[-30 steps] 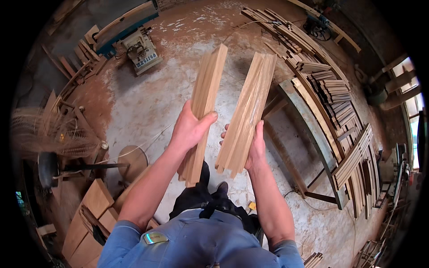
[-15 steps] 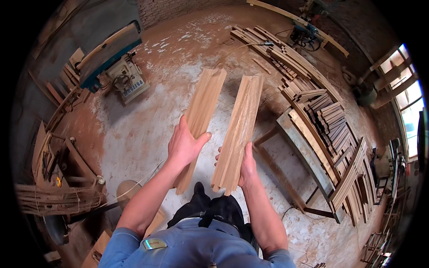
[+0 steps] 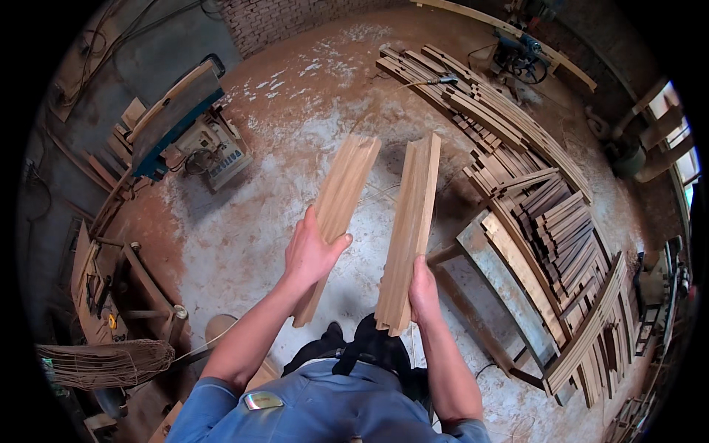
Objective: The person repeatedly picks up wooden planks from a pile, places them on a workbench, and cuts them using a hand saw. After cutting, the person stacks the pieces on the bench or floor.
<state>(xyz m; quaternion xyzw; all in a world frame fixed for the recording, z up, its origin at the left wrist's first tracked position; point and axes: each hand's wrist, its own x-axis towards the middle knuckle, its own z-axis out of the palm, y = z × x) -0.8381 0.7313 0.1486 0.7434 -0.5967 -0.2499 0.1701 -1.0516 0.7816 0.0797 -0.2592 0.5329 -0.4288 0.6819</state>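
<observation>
My left hand (image 3: 312, 247) is closed round a bundle of wooden strips (image 3: 346, 184), its thumb lying across the top face. A second bundle of wooden strips (image 3: 408, 221) sits in my right hand (image 3: 423, 292), gripped along its right side; the fingers underneath are hidden. Both bundles are pale brown, long and narrow, and point away from me in front of my body. A gap separates them, with the floor showing between. Their near ends hang just above my dark trousers.
To the right, a metal-edged bench (image 3: 509, 284) carries stacked wood strips (image 3: 565, 221). A teal-edged machine table (image 3: 177, 111) stands at the far left. Near left are a wooden frame (image 3: 148, 277) and a wire bundle (image 3: 111, 363). An air gun (image 3: 448, 79) lies on the far stack.
The right bundle has turned, showing more of its right edge, and shifted slightly right with my right hand. The view has shifted a little; the left grip stays the same.
</observation>
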